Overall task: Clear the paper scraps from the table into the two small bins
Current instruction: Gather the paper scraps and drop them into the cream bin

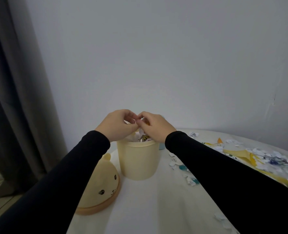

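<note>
A small cream-yellow bin (pixel 139 162) stands open on the white table (pixel 145 205), filled to the rim with white and yellow paper scraps (pixel 140 136). Both hands hover right over its mouth, fingertips meeting. My left hand (pixel 117 124) and my right hand (pixel 154 126) have curled fingers that pinch scraps above the pile. The bin's domed lid (pixel 100 186), with bear ears and a drawn face, lies on the table to the left of the bin. A second bin (pixel 161 146) shows only as a pale blue sliver behind my right wrist.
Loose white, blue and yellow paper scraps (pixel 264 157) are strewn over the right side of the table, with a few more pieces (pixel 183 168) beside the bin. A grey curtain (pixel 16 98) hangs at the left; a plain wall stands behind.
</note>
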A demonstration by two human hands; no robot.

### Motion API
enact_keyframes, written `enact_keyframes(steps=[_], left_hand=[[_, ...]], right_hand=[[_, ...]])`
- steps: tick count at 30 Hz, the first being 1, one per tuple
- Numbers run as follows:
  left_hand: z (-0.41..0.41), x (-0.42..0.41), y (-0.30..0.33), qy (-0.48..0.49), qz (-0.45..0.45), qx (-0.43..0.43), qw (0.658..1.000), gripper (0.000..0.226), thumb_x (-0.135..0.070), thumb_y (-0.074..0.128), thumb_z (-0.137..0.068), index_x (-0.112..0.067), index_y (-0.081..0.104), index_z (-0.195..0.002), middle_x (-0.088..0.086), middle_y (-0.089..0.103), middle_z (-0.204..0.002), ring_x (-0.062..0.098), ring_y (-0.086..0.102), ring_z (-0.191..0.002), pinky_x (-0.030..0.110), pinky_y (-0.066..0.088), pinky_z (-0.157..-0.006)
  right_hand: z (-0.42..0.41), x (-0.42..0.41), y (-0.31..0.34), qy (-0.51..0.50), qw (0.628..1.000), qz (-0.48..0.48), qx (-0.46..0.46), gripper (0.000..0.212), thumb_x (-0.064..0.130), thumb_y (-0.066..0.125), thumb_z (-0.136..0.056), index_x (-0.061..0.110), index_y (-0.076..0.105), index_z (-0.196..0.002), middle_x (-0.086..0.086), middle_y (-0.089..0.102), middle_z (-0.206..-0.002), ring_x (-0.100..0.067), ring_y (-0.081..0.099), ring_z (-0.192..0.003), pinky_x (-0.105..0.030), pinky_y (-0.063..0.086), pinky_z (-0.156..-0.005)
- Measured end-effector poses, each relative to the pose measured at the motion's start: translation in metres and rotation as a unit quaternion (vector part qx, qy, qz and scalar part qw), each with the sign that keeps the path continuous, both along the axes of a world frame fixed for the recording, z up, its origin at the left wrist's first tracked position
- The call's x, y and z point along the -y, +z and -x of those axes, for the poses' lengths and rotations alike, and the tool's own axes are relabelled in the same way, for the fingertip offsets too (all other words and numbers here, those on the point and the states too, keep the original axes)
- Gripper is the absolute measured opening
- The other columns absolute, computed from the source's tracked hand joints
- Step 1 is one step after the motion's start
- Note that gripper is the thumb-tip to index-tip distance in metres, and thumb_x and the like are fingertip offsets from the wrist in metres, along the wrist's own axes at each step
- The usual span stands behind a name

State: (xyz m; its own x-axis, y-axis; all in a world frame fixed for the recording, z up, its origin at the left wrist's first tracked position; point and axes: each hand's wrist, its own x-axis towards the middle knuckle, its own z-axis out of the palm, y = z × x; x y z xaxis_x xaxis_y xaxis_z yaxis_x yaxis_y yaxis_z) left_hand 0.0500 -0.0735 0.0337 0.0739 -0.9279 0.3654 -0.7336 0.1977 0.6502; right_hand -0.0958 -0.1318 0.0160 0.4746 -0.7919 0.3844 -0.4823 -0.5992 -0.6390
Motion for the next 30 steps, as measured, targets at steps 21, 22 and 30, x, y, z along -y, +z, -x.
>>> enact_keyframes(steps=[21, 22, 30], left_hand=[[0.018, -0.001, 0.009, 0.052, -0.069, 0.183, 0.979, 0.026, -0.040, 0.060, -0.088, -0.019, 0.071, -0.099, -0.004, 0.068, -0.097, 0.013, 0.060, -0.085, 0.021, 0.042, -0.063], [0.022, -0.004, 0.009, 0.037, -0.085, 0.192, 0.977, 0.028, -0.043, 0.063, -0.085, -0.020, 0.071, -0.099, -0.006, 0.068, -0.097, 0.011, 0.060, -0.087, 0.020, 0.042, -0.064], [0.031, -0.005, 0.001, 0.075, -0.072, 0.173, 0.979, 0.020, -0.019, 0.056, -0.090, -0.015, 0.073, -0.099, 0.002, 0.070, -0.103, 0.017, 0.062, -0.091, 0.023, 0.044, -0.072]], right_hand=[[0.012, -0.007, 0.035, -0.121, 0.955, 0.040, -0.269, 0.031, 0.045, 0.060, -0.085, 0.027, 0.069, -0.108, 0.009, 0.067, -0.110, -0.015, 0.058, -0.103, -0.034, 0.043, -0.095], [0.011, -0.009, 0.035, -0.128, 0.941, 0.047, -0.309, 0.029, 0.044, 0.061, -0.084, 0.028, 0.070, -0.105, 0.009, 0.067, -0.108, -0.016, 0.058, -0.102, -0.034, 0.041, -0.094], [0.007, -0.016, 0.029, -0.163, 0.931, 0.047, -0.322, 0.024, 0.031, 0.052, -0.091, 0.018, 0.064, -0.107, 0.001, 0.065, -0.108, -0.022, 0.057, -0.101, -0.034, 0.034, -0.088]])
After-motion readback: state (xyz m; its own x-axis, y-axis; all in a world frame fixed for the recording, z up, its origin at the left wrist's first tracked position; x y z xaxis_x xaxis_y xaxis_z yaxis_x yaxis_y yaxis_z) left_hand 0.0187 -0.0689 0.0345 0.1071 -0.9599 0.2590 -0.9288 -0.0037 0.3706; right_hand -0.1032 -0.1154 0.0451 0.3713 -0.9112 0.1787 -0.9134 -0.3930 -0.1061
